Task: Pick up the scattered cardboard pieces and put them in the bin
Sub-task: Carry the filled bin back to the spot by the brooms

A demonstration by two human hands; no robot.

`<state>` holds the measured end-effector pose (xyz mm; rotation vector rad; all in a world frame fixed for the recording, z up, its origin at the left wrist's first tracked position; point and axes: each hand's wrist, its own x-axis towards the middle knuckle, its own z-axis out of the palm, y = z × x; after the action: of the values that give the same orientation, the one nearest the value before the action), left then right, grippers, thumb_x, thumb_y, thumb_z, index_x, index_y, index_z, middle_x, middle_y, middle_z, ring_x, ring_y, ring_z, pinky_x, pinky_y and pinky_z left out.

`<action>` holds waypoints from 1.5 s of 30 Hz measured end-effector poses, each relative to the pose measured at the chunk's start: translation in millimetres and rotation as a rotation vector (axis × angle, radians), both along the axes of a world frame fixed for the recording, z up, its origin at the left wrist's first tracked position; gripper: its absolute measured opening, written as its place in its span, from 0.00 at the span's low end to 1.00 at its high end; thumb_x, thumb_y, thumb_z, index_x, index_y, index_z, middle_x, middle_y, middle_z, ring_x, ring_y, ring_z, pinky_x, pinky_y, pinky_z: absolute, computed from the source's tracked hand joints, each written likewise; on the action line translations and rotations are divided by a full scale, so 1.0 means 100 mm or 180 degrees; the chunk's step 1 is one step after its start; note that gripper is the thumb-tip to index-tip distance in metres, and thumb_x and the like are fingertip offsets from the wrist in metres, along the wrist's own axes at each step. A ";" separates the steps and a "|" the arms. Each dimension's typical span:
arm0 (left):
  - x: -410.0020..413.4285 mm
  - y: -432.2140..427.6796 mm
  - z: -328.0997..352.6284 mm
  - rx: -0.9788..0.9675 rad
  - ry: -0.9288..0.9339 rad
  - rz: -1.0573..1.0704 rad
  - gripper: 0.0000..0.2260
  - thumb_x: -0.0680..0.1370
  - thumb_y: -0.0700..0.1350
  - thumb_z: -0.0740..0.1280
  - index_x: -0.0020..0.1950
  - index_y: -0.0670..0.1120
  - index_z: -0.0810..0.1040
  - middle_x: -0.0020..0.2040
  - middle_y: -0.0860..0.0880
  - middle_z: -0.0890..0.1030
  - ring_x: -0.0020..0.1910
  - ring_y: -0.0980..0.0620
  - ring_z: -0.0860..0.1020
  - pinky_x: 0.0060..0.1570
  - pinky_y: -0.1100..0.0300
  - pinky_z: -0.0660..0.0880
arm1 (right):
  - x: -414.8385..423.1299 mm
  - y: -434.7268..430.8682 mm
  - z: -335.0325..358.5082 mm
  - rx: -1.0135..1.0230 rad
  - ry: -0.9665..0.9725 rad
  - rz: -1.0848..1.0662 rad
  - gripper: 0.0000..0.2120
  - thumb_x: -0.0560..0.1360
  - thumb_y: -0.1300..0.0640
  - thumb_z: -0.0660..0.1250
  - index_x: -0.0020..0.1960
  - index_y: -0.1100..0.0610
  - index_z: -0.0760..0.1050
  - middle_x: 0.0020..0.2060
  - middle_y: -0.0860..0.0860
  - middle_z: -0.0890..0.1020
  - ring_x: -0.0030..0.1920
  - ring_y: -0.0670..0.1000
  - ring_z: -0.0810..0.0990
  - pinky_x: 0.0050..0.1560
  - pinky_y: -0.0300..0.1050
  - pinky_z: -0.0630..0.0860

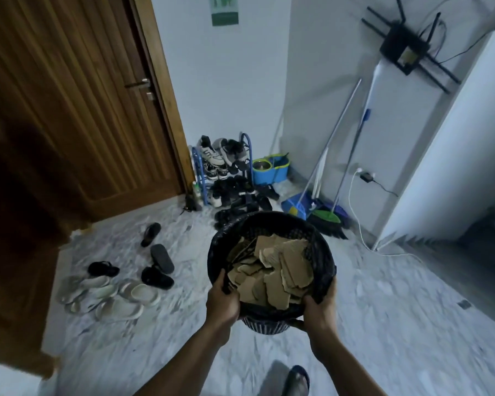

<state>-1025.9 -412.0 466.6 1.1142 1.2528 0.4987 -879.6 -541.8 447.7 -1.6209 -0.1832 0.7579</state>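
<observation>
Wooden door [77, 115], white walls [220, 81], marbled floor [383, 324]

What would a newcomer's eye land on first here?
The round black mesh bin, centre frame, heaped with torn brown cardboard pieces, held at its near rim by the left hand and right hand. Left of it, pale and black slippers lie scattered on the marbled floor; a blue shoe rack stands in the far corner.

Both forearms are extended forward to the bin [269, 216]. The left hand [222, 301] is curled over its near-left rim; the right hand [320, 310] is closed on its near-right rim, fingers [330, 288] wrapped outside.
</observation>
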 end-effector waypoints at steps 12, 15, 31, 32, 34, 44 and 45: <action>2.41 1.93 -0.06 -0.0179 -0.0027 -0.0004 0.32 0.79 0.38 0.66 0.79 0.56 0.58 0.68 0.49 0.74 0.58 0.37 0.79 0.50 0.40 0.81 | 2.26 1.83 0.00 -0.0020 0.0251 -0.0213 0.39 0.78 0.62 0.60 0.70 0.23 0.49 0.72 0.45 0.67 0.61 0.66 0.77 0.41 0.67 0.82; 2.98 2.32 -0.08 -0.0141 -0.0072 -0.0023 0.34 0.77 0.37 0.68 0.79 0.54 0.58 0.71 0.46 0.74 0.60 0.38 0.78 0.55 0.40 0.79 | 2.76 2.19 0.07 0.0012 0.0360 -0.0294 0.37 0.79 0.64 0.59 0.72 0.28 0.51 0.69 0.50 0.72 0.52 0.65 0.81 0.36 0.64 0.82; 6.61 4.17 -0.87 0.0315 0.0338 -0.1624 0.32 0.72 0.54 0.66 0.74 0.69 0.58 0.70 0.52 0.75 0.60 0.45 0.79 0.54 0.44 0.80 | 5.62 3.55 -0.25 0.0238 0.0654 -0.1692 0.38 0.79 0.70 0.55 0.76 0.34 0.52 0.53 0.43 0.78 0.49 0.60 0.83 0.40 0.71 0.80; 6.81 4.18 -0.88 0.0317 0.0396 -0.1770 0.35 0.72 0.55 0.67 0.76 0.65 0.56 0.70 0.52 0.74 0.61 0.45 0.79 0.55 0.44 0.80 | 5.79 3.56 -0.33 0.0219 0.0705 -0.1803 0.38 0.79 0.70 0.54 0.76 0.35 0.52 0.52 0.43 0.78 0.48 0.60 0.83 0.39 0.71 0.80; 7.18 4.14 -0.76 0.0276 0.0553 -0.2044 0.37 0.73 0.55 0.68 0.78 0.64 0.53 0.70 0.52 0.74 0.59 0.44 0.79 0.53 0.44 0.80 | 6.13 3.57 -0.49 0.0128 0.0742 -0.1935 0.38 0.78 0.71 0.54 0.75 0.34 0.53 0.57 0.48 0.77 0.47 0.63 0.83 0.38 0.72 0.80; 8.43 4.18 -2.06 0.0347 0.1466 -0.2411 0.46 0.78 0.48 0.67 0.77 0.61 0.31 0.53 0.54 0.79 0.46 0.46 0.81 0.44 0.47 0.79 | 7.11 3.60 -2.12 -0.0323 0.1313 -0.2488 0.37 0.78 0.69 0.57 0.71 0.29 0.57 0.66 0.46 0.73 0.55 0.63 0.81 0.40 0.70 0.80; 8.43 4.19 -2.13 0.0394 0.1524 -0.2461 0.47 0.78 0.51 0.68 0.77 0.58 0.31 0.67 0.49 0.75 0.58 0.44 0.79 0.52 0.49 0.77 | 7.09 3.62 -2.24 -0.0435 0.1289 -0.2475 0.37 0.77 0.67 0.59 0.72 0.30 0.56 0.66 0.45 0.73 0.58 0.63 0.80 0.43 0.72 0.80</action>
<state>-182.6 7.3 253.4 1.7704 1.0772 -0.2981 -171.0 -180.3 224.1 -1.4597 0.7641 0.4703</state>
